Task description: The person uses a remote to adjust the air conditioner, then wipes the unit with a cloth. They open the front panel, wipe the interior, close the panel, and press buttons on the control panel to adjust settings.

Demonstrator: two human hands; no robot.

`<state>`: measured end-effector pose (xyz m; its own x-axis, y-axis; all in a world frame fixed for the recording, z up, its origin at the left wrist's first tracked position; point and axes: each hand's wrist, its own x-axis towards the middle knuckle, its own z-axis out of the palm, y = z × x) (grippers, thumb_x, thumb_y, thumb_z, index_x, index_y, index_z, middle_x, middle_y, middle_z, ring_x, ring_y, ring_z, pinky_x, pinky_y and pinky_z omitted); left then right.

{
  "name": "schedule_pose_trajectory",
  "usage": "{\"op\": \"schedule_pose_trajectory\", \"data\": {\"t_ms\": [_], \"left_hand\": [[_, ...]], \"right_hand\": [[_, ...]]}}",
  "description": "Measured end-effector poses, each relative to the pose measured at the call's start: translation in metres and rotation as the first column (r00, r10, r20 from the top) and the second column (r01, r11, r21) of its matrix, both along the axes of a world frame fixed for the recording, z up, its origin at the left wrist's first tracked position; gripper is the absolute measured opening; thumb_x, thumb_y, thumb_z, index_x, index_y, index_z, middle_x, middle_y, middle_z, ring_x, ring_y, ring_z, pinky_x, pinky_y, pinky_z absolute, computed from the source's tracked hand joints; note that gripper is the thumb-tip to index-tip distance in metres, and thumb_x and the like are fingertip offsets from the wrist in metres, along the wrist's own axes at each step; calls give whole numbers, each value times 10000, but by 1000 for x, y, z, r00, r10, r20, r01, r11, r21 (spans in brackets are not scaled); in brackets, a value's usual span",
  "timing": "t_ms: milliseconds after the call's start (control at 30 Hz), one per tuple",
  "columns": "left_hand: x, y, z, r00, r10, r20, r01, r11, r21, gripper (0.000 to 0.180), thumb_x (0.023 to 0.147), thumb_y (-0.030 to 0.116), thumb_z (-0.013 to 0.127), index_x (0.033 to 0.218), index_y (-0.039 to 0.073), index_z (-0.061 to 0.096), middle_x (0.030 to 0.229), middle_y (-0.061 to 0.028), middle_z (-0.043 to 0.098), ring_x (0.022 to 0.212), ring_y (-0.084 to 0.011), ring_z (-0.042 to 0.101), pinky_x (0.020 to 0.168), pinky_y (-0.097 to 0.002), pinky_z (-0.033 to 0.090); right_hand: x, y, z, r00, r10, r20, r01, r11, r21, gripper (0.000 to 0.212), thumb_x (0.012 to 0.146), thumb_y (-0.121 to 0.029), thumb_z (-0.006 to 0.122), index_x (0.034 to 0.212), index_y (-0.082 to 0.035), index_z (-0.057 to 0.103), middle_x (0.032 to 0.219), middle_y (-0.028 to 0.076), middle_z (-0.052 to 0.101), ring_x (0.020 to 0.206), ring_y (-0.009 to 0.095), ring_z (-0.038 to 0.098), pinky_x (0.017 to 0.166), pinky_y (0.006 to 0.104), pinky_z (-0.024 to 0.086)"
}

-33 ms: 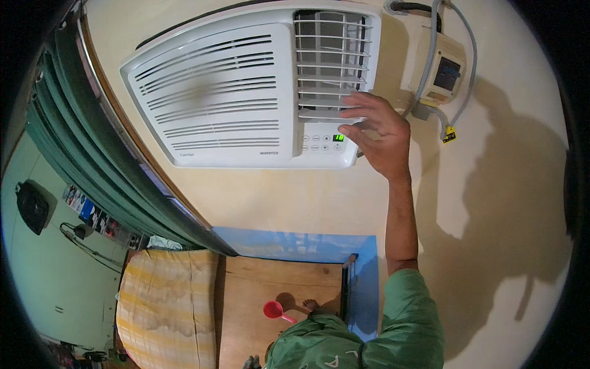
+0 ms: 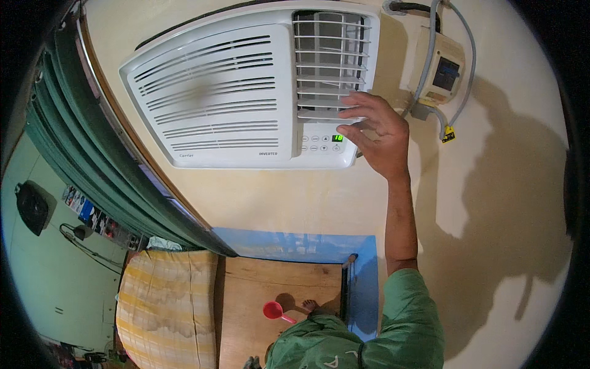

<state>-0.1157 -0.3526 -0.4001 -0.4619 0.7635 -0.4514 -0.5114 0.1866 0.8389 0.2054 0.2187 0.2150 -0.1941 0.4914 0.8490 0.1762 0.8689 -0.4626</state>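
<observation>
One hand only shows: the right hand [image 2: 376,132], raised on a bare forearm that runs up from about 6 o'clock, out of a green sleeve [image 2: 410,313]. It rests with spread, unclenched fingers [image 2: 351,98] against the right end of the white window air conditioner [image 2: 246,92], grasping nothing; the fingertips lie on the lowest slats of the vertical grille [image 2: 329,58], and the thumb reaches toward the control panel [image 2: 322,142]. That panel, with its small buttons and green display [image 2: 337,138], sits at roughly 9 o'clock from the palm, just beside the thumb. The unit's long axis runs from 9 to 3 o'clock across the cream wall [image 2: 295,197], tilted slightly by the lens. The left hand is out of view, so its state cannot be told. At 2 o'clock from the hand a beige switch box [image 2: 439,71] with grey cables is mounted on the wall, near but apart.
</observation>
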Motion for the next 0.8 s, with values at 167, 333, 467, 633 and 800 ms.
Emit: {"op": "schedule_pose_trajectory", "data": {"t_ms": [167, 333, 467, 633, 800], "left_hand": [[5, -10, 11, 999, -10, -49, 18, 988, 152, 412, 952, 398, 598, 1252, 116, 621, 1407, -167, 536, 1351, -389, 445, 1095, -532, 400], [7, -20, 14, 987, 148, 63, -136, 977, -162, 434, 953, 407, 605, 1230, 73, 620, 1357, -175, 576, 1292, -331, 517, 1060, -481, 444], [0, -9, 0, 992, 103, 71, -86, 972, -219, 441, 956, 403, 603, 1234, 62, 615, 1349, -177, 581, 1278, -325, 529, 1059, -479, 445], [-2, -6, -9, 994, 84, 72, -70, 981, -178, 449, 959, 398, 601, 1240, 48, 610, 1340, -180, 587, 1260, -317, 543, 1057, -475, 446], [-2, -9, -14, 992, 93, 84, -79, 985, -155, 458, 962, 394, 599, 1245, 34, 604, 1331, -183, 593, 1242, -310, 558, 1055, -472, 448]], "right_hand": [[-2, -3, 8, 1000, 18, -10, -19, 999, -41, 550, 783, 70, 759, 1283, 30, 533, 1152, 167, 664, 999, 195, 683, 771, 279, 586], [-6, 3, 20, 1000, -20, 17, 20, 999, -32, 552, 792, 20, 762, 1291, -47, 536, 1204, 125, 649, 1010, 188, 679, 766, 300, 594], [-7, 4, 33, 999, -44, 28, 44, 999, -20, 558, 797, 7, 760, 1301, -49, 526, 1206, 127, 650, 1012, 192, 681, 779, 306, 596], [-12, 3, 48, 996, -75, 42, 74, 997, 21, 569, 784, 40, 760, 1298, -21, 524, 1194, 140, 652, 1013, 193, 686, 755, 287, 597], [-15, 5, 57, 996, -80, 28, 78, 995, 69, 579, 774, 70, 758, 1297, -17, 525, 1186, 146, 655, 1005, 193, 690, 738, 271, 599]]}}
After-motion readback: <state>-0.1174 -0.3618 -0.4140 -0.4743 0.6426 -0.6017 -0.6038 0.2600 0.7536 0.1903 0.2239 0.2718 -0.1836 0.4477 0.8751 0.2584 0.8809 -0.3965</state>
